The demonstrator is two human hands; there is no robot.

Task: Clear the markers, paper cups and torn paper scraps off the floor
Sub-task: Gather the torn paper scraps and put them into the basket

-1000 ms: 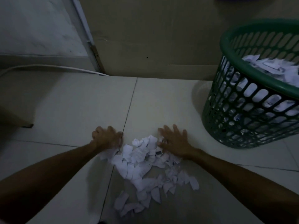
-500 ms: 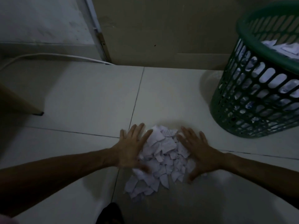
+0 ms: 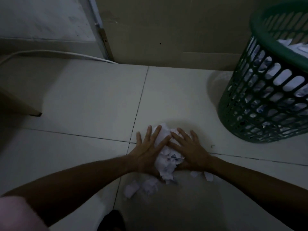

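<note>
A pile of torn white paper scraps (image 3: 166, 157) lies bunched on the pale tiled floor. My left hand (image 3: 148, 152) and my right hand (image 3: 190, 149) press against it from either side, fingers spread, squeezing it between the palms. A few loose scraps (image 3: 141, 187) lie behind the hands, and two more scraps (image 3: 202, 175) sit by my right wrist. No markers or paper cups are in view.
A green lattice basket (image 3: 266, 104) with paper in it stands at the right on the floor. A wall and door frame (image 3: 103, 35) run along the back, with a white cable (image 3: 55, 54). A furniture leg (image 3: 31, 110) stands at the left.
Both hands have swept inward, gathering the spread scraps into a tight heap between them. A few scraps were left behind near the wrists.
</note>
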